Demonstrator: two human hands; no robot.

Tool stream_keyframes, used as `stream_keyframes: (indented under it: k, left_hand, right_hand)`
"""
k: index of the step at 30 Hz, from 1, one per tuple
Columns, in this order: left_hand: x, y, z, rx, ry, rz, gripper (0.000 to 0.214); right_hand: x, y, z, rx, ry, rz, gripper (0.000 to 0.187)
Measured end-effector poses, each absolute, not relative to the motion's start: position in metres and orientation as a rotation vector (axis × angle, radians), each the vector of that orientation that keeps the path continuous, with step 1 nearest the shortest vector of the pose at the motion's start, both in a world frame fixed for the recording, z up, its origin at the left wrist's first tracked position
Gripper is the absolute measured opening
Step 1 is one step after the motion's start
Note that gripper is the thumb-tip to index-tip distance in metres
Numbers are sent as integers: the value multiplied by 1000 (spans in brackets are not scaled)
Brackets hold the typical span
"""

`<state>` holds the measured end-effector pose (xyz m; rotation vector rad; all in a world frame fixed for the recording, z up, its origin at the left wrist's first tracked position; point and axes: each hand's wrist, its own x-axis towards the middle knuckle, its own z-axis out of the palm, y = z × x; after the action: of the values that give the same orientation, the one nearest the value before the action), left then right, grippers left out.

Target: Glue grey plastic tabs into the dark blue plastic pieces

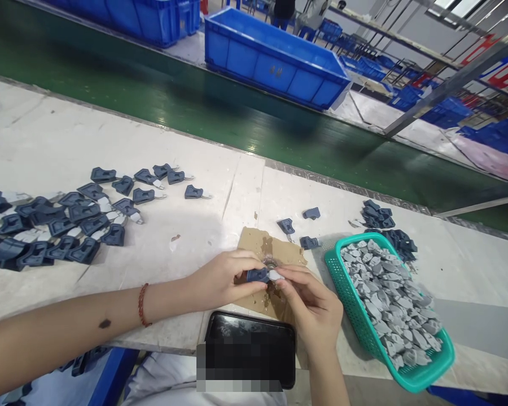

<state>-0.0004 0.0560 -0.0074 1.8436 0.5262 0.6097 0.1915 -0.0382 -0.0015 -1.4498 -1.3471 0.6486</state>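
Note:
My left hand (222,279) pinches a small dark blue plastic piece (257,274) over a stained brown cardboard scrap (258,243). My right hand (311,301) pinches a small grey metal part (276,275) against the end of that blue piece. Both hands meet above the cardboard near the table's front edge. A red bracelet circles my left wrist. A teal basket (342,282) full of grey metal parts (389,299) lies just right of my right hand.
A large heap of joined blue pieces (63,220) spreads over the left of the white table. Loose blue pieces (383,217) lie behind the basket, with three more (311,213) near the cardboard. A black phone (249,347) rests at the front edge. Green conveyor (195,107) and blue crates (275,56) lie beyond.

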Motion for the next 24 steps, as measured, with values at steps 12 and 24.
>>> stream_keyframes:
  k: [12, 24]
  left_hand:
    - [-4, 54, -4, 1943, 502, 608, 18]
    - [-5, 51, 10, 1996, 551, 623, 16]
  right_hand:
    - [182, -37, 14, -1514, -1429, 670, 9]
    - [184, -48, 18, -1393, -1592, 522, 28]
